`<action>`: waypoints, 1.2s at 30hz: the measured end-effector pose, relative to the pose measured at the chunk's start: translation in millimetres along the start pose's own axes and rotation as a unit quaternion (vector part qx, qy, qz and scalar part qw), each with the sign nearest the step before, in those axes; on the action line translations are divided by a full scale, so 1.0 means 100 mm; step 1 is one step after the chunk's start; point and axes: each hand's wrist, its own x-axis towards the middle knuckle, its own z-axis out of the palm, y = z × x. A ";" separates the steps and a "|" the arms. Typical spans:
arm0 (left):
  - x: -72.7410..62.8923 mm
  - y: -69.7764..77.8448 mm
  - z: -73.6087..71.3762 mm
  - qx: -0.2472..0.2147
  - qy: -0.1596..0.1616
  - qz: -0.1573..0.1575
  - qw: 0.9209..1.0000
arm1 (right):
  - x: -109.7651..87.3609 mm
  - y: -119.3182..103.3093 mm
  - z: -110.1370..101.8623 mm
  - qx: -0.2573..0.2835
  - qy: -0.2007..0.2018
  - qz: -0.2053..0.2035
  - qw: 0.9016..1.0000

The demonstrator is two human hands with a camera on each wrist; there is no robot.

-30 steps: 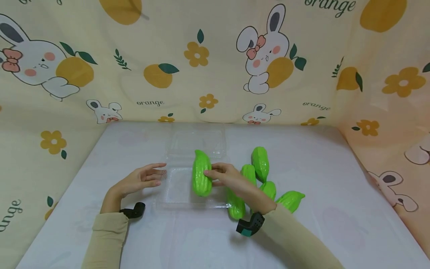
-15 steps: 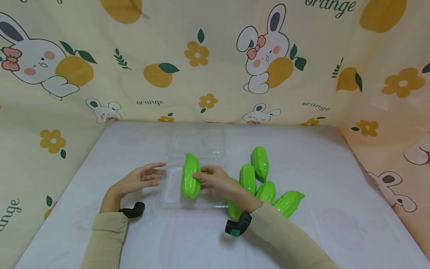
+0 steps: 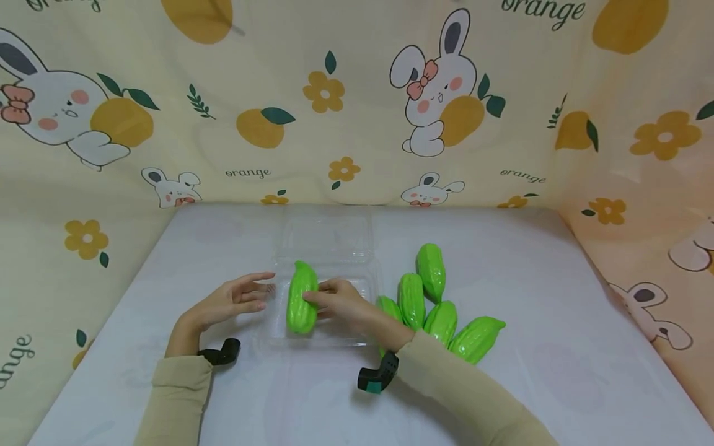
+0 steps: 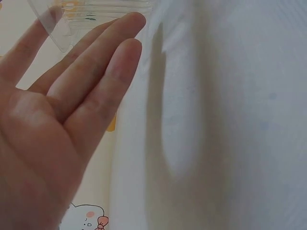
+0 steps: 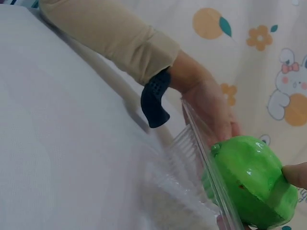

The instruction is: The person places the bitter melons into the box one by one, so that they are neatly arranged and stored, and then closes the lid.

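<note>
In the head view my right hand (image 3: 343,303) pinches a glossy green bitter melon (image 3: 302,302), thumb on its near side. It stands lengthwise over the left half of a clear plastic box (image 3: 340,342), its stem tip pointing away. From the right wrist, the box wall crosses in front of part of the bitter melon (image 5: 254,177); whether it touches the bottom cannot be told. Beside the box's left edge hovers my left hand (image 3: 225,301), fingers extended and holding nothing. The left wrist view shows this hand (image 4: 62,105) with its palm bare, fingertips close to the clear plastic.
The box's clear lid (image 3: 326,235) lies folded back behind it. Right of the box, several more green bitter melons (image 3: 412,301) lie grouped on the white table (image 3: 312,396), one partly behind my right forearm. A printed cloth (image 3: 357,124) surrounds the back and sides.
My right hand has carried the bitter melon leftward and slightly toward me, from the middle of the box to its left side. The left hand has stayed in place.
</note>
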 end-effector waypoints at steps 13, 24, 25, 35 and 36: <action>0.02 0.00 0.01 -0.005 -0.005 0.010 1.000 | 0.10 0.00 0.14 -0.034 0.033 0.031 0.998; 0.00 -0.02 0.03 -0.007 -0.001 0.000 1.000 | 0.13 0.08 0.21 -0.028 0.022 0.046 0.998; 0.00 -0.02 0.03 -0.006 -0.001 0.001 1.000 | 0.12 0.08 0.22 -0.033 0.021 0.047 0.998; 0.01 -0.04 0.03 0.000 0.002 0.010 1.000 | 0.14 0.09 0.21 -0.044 0.024 0.055 0.997; 0.01 -0.04 0.03 0.000 0.001 0.011 1.000 | 0.14 0.09 0.21 -0.040 0.023 0.056 0.997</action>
